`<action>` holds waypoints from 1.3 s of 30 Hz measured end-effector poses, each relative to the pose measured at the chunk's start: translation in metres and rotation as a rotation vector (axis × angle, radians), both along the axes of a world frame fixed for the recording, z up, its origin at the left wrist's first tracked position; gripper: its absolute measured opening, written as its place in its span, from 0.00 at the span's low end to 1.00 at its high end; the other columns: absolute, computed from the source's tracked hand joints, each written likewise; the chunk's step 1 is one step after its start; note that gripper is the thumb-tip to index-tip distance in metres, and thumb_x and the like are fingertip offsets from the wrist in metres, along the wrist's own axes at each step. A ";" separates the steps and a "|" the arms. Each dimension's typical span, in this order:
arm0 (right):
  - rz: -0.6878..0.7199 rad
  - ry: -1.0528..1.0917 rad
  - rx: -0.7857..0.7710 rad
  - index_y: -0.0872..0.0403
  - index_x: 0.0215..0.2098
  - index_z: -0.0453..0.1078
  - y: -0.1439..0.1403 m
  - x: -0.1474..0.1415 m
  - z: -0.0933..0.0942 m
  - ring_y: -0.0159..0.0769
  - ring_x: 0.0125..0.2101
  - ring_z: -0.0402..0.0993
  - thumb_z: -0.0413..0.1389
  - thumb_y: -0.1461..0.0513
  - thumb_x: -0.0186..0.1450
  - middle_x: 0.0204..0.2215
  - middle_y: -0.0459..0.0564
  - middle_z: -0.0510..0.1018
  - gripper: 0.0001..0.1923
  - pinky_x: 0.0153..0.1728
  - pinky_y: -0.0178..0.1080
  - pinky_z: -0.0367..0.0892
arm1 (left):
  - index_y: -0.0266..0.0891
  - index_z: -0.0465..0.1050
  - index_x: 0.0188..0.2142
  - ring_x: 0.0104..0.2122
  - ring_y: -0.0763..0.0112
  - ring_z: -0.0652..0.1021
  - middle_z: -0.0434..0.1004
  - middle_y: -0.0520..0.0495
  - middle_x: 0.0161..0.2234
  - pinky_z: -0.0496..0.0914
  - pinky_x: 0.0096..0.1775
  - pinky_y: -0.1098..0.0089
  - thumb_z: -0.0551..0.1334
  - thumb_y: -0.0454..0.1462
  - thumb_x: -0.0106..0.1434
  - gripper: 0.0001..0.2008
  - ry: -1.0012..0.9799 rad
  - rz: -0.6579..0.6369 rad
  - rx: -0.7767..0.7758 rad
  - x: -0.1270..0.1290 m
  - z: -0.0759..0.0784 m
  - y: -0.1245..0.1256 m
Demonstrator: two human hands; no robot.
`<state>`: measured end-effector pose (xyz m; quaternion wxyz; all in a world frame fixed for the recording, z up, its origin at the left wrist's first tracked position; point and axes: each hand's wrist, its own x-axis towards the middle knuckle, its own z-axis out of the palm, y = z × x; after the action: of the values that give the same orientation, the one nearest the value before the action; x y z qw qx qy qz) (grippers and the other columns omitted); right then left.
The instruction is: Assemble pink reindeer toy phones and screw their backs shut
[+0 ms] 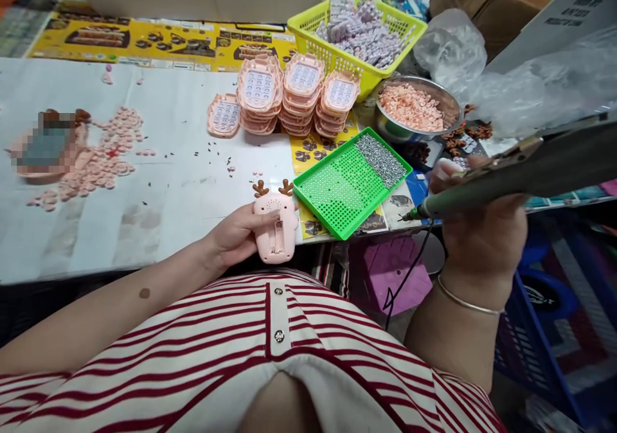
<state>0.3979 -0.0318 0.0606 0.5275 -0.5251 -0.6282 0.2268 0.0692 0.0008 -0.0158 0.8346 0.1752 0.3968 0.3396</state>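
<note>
Casing (277, 232) in left hand (238, 232), near table edge (96, 266) and green tray (355, 208)

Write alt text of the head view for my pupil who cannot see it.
A person's left hand holds a pink plastic casing with brown antlers, and the right hand grips a long, dark screwdriver-like tool. Nearby are a perforated green plastic tray of small silvery metal pieces, stacked pink plastic shells and a yellow plastic basket.

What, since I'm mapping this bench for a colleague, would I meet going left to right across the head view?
Scattered pile of small round pink plastic pieces, the person's left hand, pink plastic device with brown antlers, green perforated rectangular plastic tray, round shiny metal bowl, the person's right hand.
</note>
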 end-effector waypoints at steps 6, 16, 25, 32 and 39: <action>0.200 0.403 0.130 0.49 0.41 0.80 0.026 -0.049 -0.001 0.32 0.21 0.73 0.69 0.53 0.56 0.20 0.43 0.75 0.16 0.26 0.39 0.70 | 0.33 0.81 0.41 0.32 0.63 0.81 0.84 0.42 0.34 0.77 0.37 0.66 0.79 0.35 0.49 0.20 0.045 0.020 0.023 -0.001 -0.005 0.001; 0.250 0.343 0.195 0.39 0.50 0.69 0.047 -0.101 -0.044 0.32 0.17 0.64 0.64 0.51 0.63 0.23 0.39 0.70 0.18 0.22 0.40 0.65 | 0.32 0.80 0.44 0.35 0.63 0.80 0.82 0.42 0.36 0.77 0.39 0.65 0.78 0.36 0.51 0.21 0.047 0.037 0.010 0.000 -0.002 0.003; 0.111 0.311 0.098 0.39 0.49 0.68 0.055 -0.101 -0.057 0.32 0.20 0.64 0.64 0.44 0.59 0.31 0.43 0.72 0.23 0.21 0.40 0.66 | 0.33 0.80 0.44 0.35 0.64 0.80 0.83 0.41 0.36 0.76 0.38 0.67 0.78 0.37 0.51 0.21 0.015 0.010 0.006 0.000 -0.001 0.004; 0.154 0.294 0.086 0.41 0.47 0.67 0.055 -0.104 -0.057 0.33 0.19 0.65 0.62 0.46 0.61 0.25 0.41 0.68 0.19 0.21 0.40 0.66 | 0.32 0.81 0.46 0.35 0.64 0.81 0.83 0.40 0.37 0.76 0.40 0.67 0.77 0.38 0.53 0.22 0.013 0.001 0.033 -0.001 -0.003 0.004; 0.222 0.402 0.276 0.44 0.30 0.68 0.039 -0.127 -0.016 0.30 0.15 0.61 0.61 0.52 0.65 0.18 0.38 0.60 0.10 0.20 0.38 0.65 | 0.33 0.81 0.43 0.34 0.62 0.81 0.83 0.41 0.36 0.76 0.40 0.63 0.76 0.30 0.48 0.21 0.018 -0.068 -0.030 -0.005 0.004 -0.001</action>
<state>0.2714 0.0071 0.0450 0.6803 -0.3202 -0.5896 0.2952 0.0640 -0.0001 -0.0117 0.8446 0.1794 0.4031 0.3033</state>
